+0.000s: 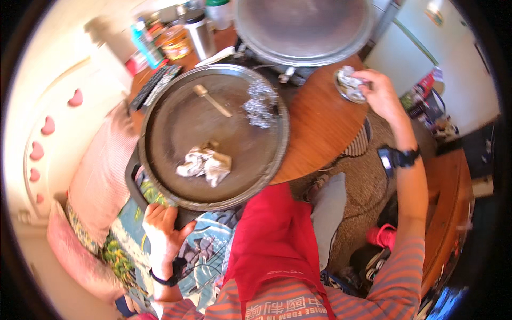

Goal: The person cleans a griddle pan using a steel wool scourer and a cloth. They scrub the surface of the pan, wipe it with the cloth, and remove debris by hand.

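Observation:
My left hand (161,226) is closed on the black handle (134,184) of a large round dark pan (210,204), at its near left side. The pan's surface is brown and worn. On it lie a crumpled, stained whitish cloth or paper (205,166), a tangled silvery scouring pad (260,104) and a short wooden-handled brush or scraper (212,100). To the right, my right hand (380,95) pinches a crumpled whitish wad (349,79) at a small metal dish (353,98) by the table's edge. Whether the wad is paper or cloth I cannot tell.
A second large round plate or lid (304,29) sits on a stove at the back of the wooden table (314,117). Remote controls (160,82), a blue bottle (145,42), an orange jar (176,41) and a steel tumbler (200,33) stand back left. Cushions (101,176) lie left.

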The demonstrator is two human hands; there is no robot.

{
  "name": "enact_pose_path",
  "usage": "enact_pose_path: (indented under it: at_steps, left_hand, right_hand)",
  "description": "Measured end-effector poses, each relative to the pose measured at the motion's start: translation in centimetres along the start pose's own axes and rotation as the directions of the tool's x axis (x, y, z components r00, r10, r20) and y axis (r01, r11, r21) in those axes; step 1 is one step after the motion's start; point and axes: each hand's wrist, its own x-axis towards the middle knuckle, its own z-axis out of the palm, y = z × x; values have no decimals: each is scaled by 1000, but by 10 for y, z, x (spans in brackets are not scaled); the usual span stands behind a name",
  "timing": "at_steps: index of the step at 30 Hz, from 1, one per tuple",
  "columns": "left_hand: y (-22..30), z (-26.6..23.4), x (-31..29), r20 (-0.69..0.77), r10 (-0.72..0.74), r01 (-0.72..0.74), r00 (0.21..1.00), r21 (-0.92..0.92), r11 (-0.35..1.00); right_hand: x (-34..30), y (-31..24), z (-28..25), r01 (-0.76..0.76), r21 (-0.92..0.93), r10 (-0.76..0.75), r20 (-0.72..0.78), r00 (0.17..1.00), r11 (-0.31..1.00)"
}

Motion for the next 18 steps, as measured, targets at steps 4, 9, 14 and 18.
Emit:
enact_pose_path:
  at_steps: [4, 9, 14, 18]
  left_hand:
    - [4, -5, 11, 37, 41, -41, 998, -23, 999]
    - [-3, -2, 4, -15, 56, -57, 998, -43, 997]
    - [-8, 5, -2, -39, 37, -40, 999, -78, 996]
    - [-7, 2, -1, -43, 39, -44, 998, -125, 991]
  right_hand:
    - [-7, -100, -22, 87, 329, -80, -34, 996, 940]
    - [39, -210, 37, 253, 397, -388, 310, 868, 882]
    - [78, -289, 93, 312, -25, -260, 493, 830, 950]
    - [92, -303, 119, 389, -199, -225, 552, 803, 900]
